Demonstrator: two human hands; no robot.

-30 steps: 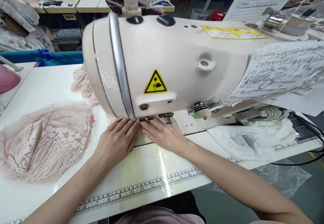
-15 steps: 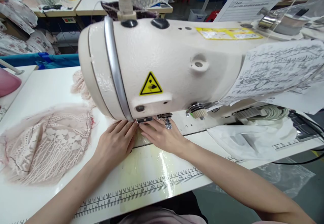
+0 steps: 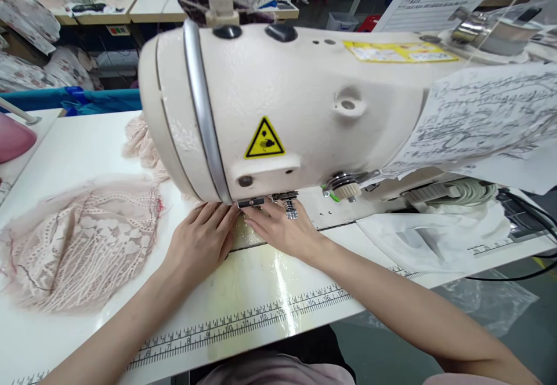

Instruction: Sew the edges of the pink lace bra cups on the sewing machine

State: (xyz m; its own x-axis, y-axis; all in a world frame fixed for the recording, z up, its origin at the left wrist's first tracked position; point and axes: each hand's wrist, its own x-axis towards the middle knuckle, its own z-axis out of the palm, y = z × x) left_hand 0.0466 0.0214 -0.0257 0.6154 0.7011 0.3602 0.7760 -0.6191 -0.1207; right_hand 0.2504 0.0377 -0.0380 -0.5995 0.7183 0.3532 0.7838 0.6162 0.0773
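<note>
My left hand lies palm down on the white sewing table, just left of the needle area, fingers stretched forward. Its fingertips pass behind the head of the sewing machine. Opposite it, my right hand rests flat near the presser area, fingers extended and slightly apart, their tips also hidden. A bit of pale pink lace fabric lies gathered behind and left of the machine head. What lies directly beneath my fingertips is concealed. Left of my left hand, a pale pink lace piece with reddish thread ends lies on the table.
A printed ruler strip runs along the table's front edge. White cloth and a coiled pale green band lie at right under the machine arm. Handwritten paper hangs from the arm. A pink object stands far left.
The view has shifted slightly, with the machine appearing a little higher and further right. Both hands keep nearly the same place and pose beside the needle area.
</note>
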